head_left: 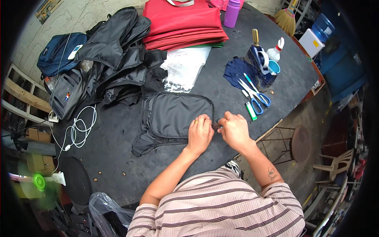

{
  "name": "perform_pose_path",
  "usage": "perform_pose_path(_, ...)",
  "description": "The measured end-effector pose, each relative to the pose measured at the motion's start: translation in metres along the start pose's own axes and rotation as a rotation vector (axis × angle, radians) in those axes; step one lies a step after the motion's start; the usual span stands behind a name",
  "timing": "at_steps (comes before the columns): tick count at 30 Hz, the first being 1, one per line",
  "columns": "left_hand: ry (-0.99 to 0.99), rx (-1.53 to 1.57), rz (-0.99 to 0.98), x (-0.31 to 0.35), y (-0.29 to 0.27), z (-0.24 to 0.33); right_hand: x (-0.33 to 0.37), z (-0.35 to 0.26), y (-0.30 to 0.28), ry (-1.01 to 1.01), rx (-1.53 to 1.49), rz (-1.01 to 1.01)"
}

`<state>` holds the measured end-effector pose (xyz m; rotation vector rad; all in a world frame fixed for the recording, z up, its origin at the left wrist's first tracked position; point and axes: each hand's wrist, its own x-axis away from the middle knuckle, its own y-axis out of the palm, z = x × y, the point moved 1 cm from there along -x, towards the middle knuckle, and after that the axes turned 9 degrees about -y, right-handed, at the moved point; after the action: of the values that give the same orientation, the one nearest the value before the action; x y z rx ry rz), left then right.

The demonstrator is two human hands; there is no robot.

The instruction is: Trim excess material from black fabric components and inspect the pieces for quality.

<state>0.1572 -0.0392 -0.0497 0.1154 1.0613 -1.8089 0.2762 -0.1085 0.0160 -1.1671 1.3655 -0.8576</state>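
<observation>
A black bag (176,115) with a rounded, zip-edged front lies flat on the dark table in front of me. My left hand (200,134) has its fingers closed together over the bag's near right corner, gripping its edge. Just to the right, my right hand (236,132) is closed in a pinch at that same corner. A small dark piece shows between the two hands, but too little of it to name. Right of the bag, beyond my right hand, are a green lighter (251,111) and blue-handled scissors (260,101).
Black bags (114,51) are heaped at the back left, beside a white cable (83,132). Folded red fabric (183,23) and clear plastic packets (185,69) lie at the back. A purple bottle (231,15), a spray bottle (275,51) and a stool (301,143) are to the right.
</observation>
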Motion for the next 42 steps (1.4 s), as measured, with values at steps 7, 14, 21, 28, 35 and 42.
perform_pose_path(7, -0.029, -0.011, 0.022, 0.002, 0.002, -0.002, 0.001, 0.006, 0.013, -0.007, -0.043, 0.045)
perform_pose_path(14, -0.507, 0.359, -0.055, -0.016, 0.004, -0.011, -0.007, 0.044, 0.073, 0.615, -1.184, 0.330)
perform_pose_path(21, -0.211, 0.038, -0.021, -0.001, 0.009, 0.001, 0.002, 0.023, 0.089, 0.817, -1.605, 0.459)
perform_pose_path(28, -0.384, 0.142, -0.006, -0.001, 0.012, -0.004, 0.012, 0.030, 0.079, 0.553, -1.375, 0.424)
perform_pose_path(35, -0.461, 0.242, -0.070, 0.001, 0.007, -0.010, 0.011, 0.003, 0.008, 0.237, -0.181, 0.090)
perform_pose_path(42, -0.448, 0.233, -0.051, 0.003, 0.003, -0.008, -0.001, -0.003, 0.015, 0.003, -0.003, 0.126)
